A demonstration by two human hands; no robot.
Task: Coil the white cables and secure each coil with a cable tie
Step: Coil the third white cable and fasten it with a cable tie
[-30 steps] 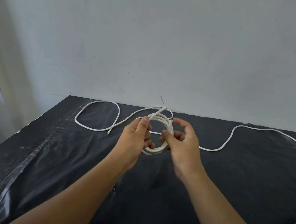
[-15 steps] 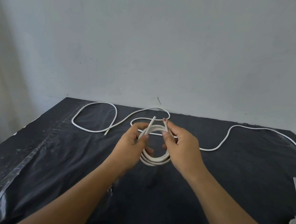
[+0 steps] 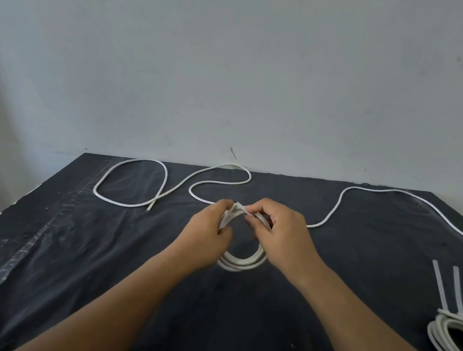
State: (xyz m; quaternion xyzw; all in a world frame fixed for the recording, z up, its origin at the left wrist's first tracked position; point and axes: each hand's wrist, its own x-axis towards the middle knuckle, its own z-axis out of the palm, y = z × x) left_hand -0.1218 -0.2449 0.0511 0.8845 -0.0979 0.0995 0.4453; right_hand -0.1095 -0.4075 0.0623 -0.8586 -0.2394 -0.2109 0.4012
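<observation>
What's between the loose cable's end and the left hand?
Nothing: between the cable end and left hand the black cover is bare, head view.

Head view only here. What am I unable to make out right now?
1. Head view: top of the held coil, covered by the left hand and right hand; no telling whether a tie is on it.
2. Head view: tied coil, cut by the right edge.
3. Head view: loose cable, its far end runs off the right edge.

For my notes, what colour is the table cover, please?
The cover is black; head view shows it best.
</observation>
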